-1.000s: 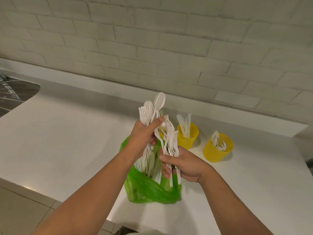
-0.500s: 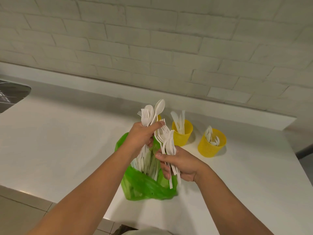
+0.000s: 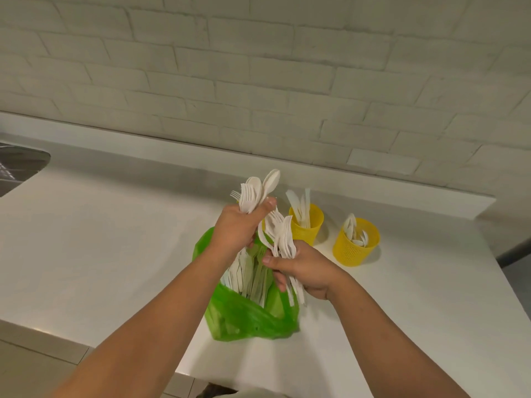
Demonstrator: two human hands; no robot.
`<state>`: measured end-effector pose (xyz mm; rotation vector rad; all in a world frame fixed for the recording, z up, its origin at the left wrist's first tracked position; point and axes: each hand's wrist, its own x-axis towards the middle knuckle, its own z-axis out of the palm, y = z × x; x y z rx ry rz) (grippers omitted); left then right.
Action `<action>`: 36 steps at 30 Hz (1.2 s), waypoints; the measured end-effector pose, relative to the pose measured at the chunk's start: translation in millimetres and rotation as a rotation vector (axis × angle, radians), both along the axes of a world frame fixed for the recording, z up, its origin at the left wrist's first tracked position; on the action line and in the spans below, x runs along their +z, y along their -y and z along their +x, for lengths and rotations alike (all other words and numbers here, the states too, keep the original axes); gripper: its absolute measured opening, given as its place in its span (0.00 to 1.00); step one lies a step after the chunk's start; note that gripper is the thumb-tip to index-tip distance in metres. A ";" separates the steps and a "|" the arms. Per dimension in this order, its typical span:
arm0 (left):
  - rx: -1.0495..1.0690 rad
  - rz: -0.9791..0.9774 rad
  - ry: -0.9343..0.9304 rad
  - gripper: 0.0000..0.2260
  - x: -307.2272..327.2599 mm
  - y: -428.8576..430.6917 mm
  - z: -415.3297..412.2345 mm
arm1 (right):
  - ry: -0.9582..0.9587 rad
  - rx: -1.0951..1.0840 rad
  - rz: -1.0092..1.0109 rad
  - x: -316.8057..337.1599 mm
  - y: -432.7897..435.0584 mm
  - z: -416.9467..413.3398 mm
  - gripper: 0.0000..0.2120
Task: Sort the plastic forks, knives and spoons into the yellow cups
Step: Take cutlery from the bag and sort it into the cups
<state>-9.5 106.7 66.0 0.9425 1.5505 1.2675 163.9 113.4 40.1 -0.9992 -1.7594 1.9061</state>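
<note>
Behind left hand [image 3: 235,231], third cup mostly hidden, cutlery bundle [image 3: 255,191] blurred

We see two yellow perforated cups on the white counter: the nearer cup [image 3: 307,229] holds white knives [image 3: 300,206] standing upright, the right cup [image 3: 355,248] holds spoons [image 3: 355,232]. More white forks and spoons [image 3: 254,193] stand bunched above a green bag [image 3: 247,317].

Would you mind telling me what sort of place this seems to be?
Probably a kitchen or pantry: a white countertop against a painted brick wall, and what looks like a metal sink set into the counter at the far left.
</note>
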 end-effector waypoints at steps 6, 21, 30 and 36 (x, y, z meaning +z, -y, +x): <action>0.008 0.039 0.050 0.22 -3.0 4.3 6.2 | -0.077 -0.070 -0.104 -1.6 -1.3 -2.7 0.07; -0.050 0.047 0.091 0.34 -24.0 19.2 51.4 | -0.393 -0.501 -0.305 24.8 -5.7 -20.3 0.11; -0.242 -0.064 0.454 0.42 -28.7 20.0 58.2 | 0.005 -0.536 0.045 14.8 -15.2 -25.4 0.11; -0.315 0.016 0.467 0.44 -24.8 21.6 53.8 | 0.148 -0.514 0.331 -12.4 -22.3 -25.9 0.37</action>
